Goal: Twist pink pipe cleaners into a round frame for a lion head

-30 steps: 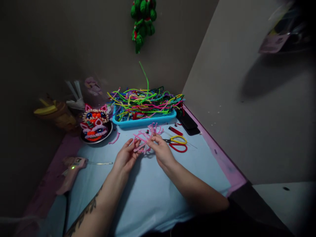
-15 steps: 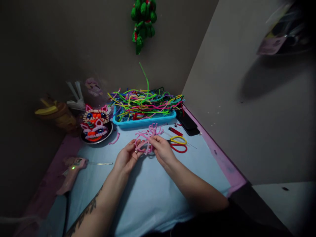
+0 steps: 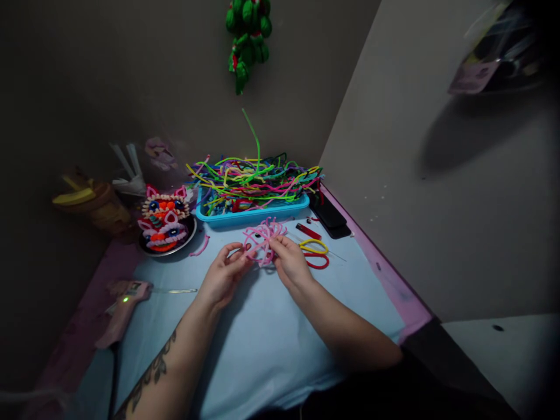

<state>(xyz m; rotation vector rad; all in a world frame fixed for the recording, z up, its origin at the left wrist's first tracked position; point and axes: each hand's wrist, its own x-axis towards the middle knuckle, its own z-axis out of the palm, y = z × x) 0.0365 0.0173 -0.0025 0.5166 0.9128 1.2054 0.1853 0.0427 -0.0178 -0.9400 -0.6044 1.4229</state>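
Note:
A ball-like weave of pink pipe cleaners (image 3: 263,252), with loose ends sticking up at its far side, is held between my two hands above the blue cloth (image 3: 271,338). My left hand (image 3: 225,274) grips its left edge between thumb and fingers. From the other side my right hand (image 3: 292,262) pinches the strands, thumb on top. Just right of that hand lie scissors (image 3: 315,261) with one yellow and one red handle; their blades are hidden. A short pink piece (image 3: 200,245) rests to the left of my left hand.
Behind my hands stands a blue tray (image 3: 254,219) heaped with colourful pipe cleaners. A bowl (image 3: 186,238) with lion-like heads and a pink glue gun (image 3: 125,309), its light on, are at left. A red lighter (image 3: 308,231) and black phone (image 3: 330,216) lie right.
The pink weave has turned a little in my hands, and its strands show a different side. My left fingers have shifted along its edge. The whole view has moved slightly.

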